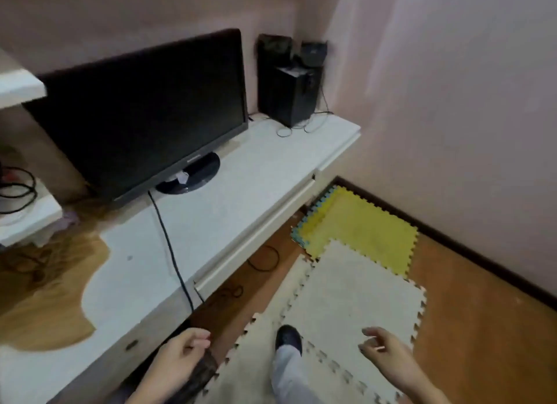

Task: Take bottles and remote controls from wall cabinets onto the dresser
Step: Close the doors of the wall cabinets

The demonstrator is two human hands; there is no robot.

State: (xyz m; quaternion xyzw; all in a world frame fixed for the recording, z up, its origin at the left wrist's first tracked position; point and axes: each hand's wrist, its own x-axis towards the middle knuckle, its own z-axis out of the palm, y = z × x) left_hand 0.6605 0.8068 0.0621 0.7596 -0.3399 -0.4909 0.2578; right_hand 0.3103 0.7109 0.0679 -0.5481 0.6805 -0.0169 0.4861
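Observation:
The long white dresser runs from the lower left to the far corner. My left hand is low at its front edge, fingers curled round a dark, long object that looks like a remote control; blur hides its details. My right hand hangs over the foam mats with relaxed, slightly bent fingers and holds nothing. A white corner of a wall cabinet shows at the upper left. No bottles are visible.
A black monitor stands on the dresser, its cable trailing over the front edge. Black speakers fill the far corner. Cream and yellow foam mats cover the wooden floor; my shoe is on one.

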